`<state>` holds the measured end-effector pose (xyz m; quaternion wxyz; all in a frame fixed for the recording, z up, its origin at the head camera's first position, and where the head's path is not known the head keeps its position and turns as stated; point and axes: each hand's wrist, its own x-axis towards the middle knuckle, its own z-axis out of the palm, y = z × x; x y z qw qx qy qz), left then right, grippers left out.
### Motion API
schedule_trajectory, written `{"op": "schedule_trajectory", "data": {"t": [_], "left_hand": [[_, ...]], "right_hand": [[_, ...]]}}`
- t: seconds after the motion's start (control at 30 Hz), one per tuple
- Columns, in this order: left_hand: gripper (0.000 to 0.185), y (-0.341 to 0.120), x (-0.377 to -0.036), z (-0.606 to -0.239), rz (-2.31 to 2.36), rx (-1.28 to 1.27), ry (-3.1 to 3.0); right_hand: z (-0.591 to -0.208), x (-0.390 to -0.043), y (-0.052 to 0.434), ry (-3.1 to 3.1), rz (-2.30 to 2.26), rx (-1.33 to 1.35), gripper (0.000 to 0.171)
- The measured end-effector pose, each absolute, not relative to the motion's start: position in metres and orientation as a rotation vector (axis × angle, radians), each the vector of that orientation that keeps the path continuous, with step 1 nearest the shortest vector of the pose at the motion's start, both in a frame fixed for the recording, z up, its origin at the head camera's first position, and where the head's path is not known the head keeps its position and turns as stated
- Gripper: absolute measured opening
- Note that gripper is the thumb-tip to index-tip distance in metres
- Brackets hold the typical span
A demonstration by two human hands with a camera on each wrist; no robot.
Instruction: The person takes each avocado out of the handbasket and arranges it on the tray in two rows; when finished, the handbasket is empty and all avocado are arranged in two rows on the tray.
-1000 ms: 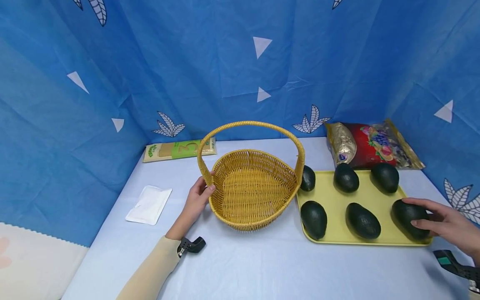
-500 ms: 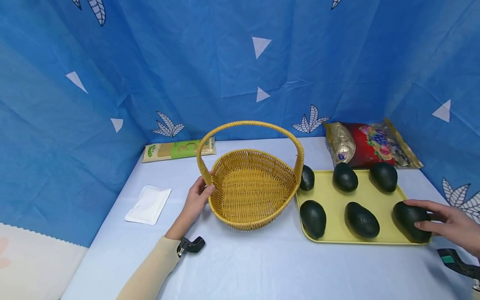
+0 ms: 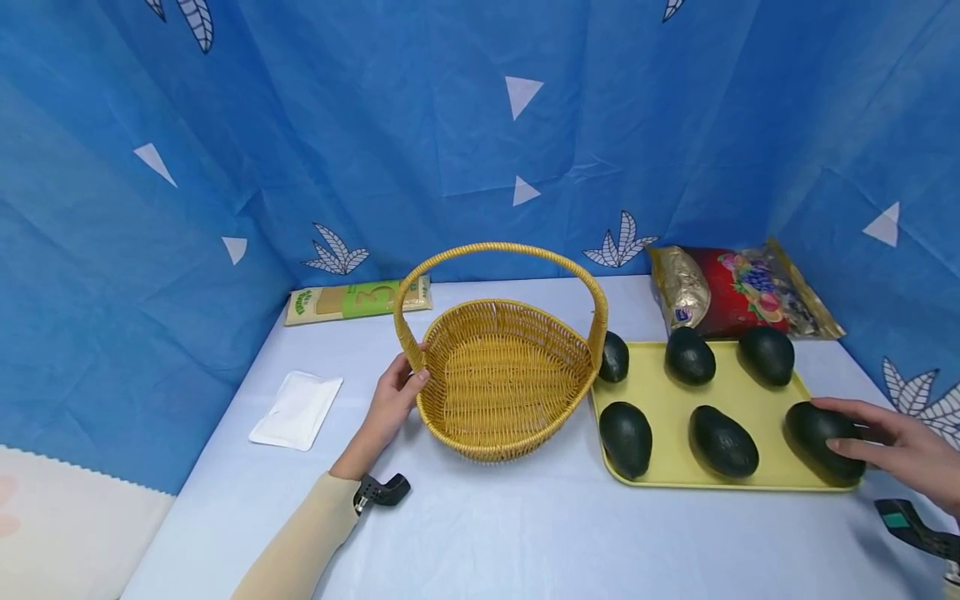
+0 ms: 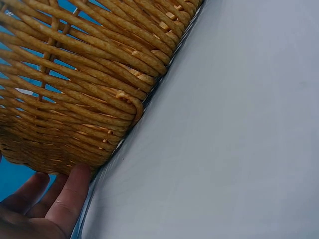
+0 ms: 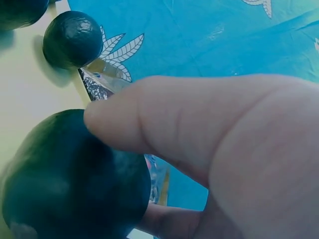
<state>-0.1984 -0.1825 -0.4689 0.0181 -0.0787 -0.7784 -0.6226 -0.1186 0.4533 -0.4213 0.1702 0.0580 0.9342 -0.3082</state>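
A golden woven basket (image 3: 495,392) with a tall arched handle stands mid-table, nothing in it. My left hand (image 3: 396,390) holds its left side near the foot of the handle, thumb at the rim; in the left wrist view several fingers (image 4: 70,199) lie against the weave. On a yellow tray (image 3: 667,417) to the right are several dark green avocados. The one at the front right corner, an avocado (image 3: 821,442), is held by my right hand (image 3: 892,446), thumb on its near side and fingers over its far side. The right wrist view shows the thumb pressing that avocado (image 5: 75,174).
Behind the tray lies a red and gold snack bag (image 3: 742,287). A flat green and tan packet (image 3: 356,300) is at the back left, with a small white packet (image 3: 297,410) in front of it. Blue cloth (image 3: 450,125) hangs around the table's back and sides.
The right hand and the avocado it holds have shifted very slightly to the right. The left hand and the basket stay in place.
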Motion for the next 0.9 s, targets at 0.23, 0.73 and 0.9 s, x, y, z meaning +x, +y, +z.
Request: {"op": "schedule_trajectory", "data": {"t": [0.23,0.73,0.9], "left_hand": [[0.052,-0.1822,-0.1978,-0.4691,-1.924,-0.235,-2.424],[0.052,-0.1822,-0.1984,-0.4693,-1.947,-0.243,-2.410],[0.052,-0.1817,-0.1975,-0.4686,-1.954,-0.250,-2.399]], "right_hand": [[-0.4193,-0.1181,0.4536,2.650,-0.861,0.198,0.079],[-0.4186,-0.1185,0.4558,2.656,-0.865,0.201,0.077],[-0.4204,-0.1189,0.4584,2.655,-0.857,0.190,0.077]]}}
